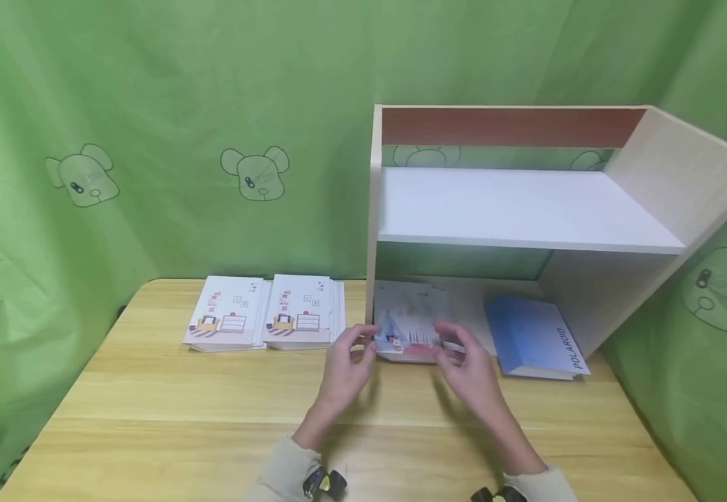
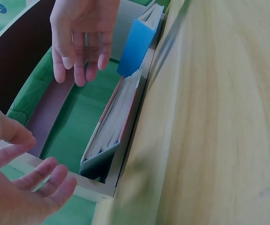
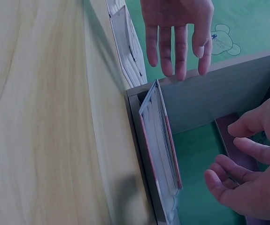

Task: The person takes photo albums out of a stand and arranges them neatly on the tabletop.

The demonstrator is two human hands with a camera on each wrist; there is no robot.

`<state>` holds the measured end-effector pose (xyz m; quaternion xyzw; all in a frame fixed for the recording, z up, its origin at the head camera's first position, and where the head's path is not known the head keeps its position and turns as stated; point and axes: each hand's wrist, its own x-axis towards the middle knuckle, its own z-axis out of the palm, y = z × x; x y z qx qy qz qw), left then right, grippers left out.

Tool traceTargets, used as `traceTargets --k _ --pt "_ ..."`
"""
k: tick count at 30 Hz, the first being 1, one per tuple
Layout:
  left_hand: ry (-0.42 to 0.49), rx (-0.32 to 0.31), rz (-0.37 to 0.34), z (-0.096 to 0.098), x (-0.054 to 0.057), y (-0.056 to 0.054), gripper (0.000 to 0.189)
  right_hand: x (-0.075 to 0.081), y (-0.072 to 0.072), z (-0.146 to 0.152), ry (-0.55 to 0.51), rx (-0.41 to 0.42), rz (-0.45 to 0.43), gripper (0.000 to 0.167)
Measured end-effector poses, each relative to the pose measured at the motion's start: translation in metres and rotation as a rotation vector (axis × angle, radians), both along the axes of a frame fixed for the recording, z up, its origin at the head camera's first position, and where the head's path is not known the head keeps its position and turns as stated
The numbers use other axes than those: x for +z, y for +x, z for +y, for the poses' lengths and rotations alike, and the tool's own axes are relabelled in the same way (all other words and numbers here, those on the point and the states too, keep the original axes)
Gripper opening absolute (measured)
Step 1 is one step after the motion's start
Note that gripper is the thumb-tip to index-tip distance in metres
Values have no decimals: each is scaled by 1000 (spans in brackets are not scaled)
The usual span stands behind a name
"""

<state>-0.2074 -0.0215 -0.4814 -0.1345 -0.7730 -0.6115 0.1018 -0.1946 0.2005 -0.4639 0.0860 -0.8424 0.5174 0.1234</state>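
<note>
A pale blue-and-pink illustrated book [image 1: 410,314] lies flat at the left end of the shelf's lower level, against the side panel. My left hand [image 1: 346,366] is at its front left corner, fingers loosely bent with nothing between them. On the other side my right hand [image 1: 471,369] hovers by the front right corner, thumb and fingers apart. Both wrist views show the hands clear of the book; its page edges [image 2: 113,119] face up in the left wrist view. Right of it sits a blue book [image 1: 536,338] marked POLAROID.
A wooden desktop shelf [image 1: 527,209] with a white upper board stands at the back right of the table [image 1: 213,418]. Left of its side panel lie two white illustrated stacks of books [image 1: 228,310] side by side. A green curtain [image 1: 169,90] hangs behind and around.
</note>
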Motion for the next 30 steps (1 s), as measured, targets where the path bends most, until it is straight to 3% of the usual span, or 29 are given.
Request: traceTargets --k 6,13,23,30 --pt "-1 1 8 1 -3 0 25 0 0 5 21 -18 -58 42" --pt "-25 6 -29 -1 -5 2 27 -5 -3 7 38 -32 -60 42" --pt "-99 11 -7 0 -14 2 30 -15 -5 10 87 -42 -88 46" --pt "-110 -10 -48 -1 -14 0 33 -16 -10 21 124 -32 -92 47"
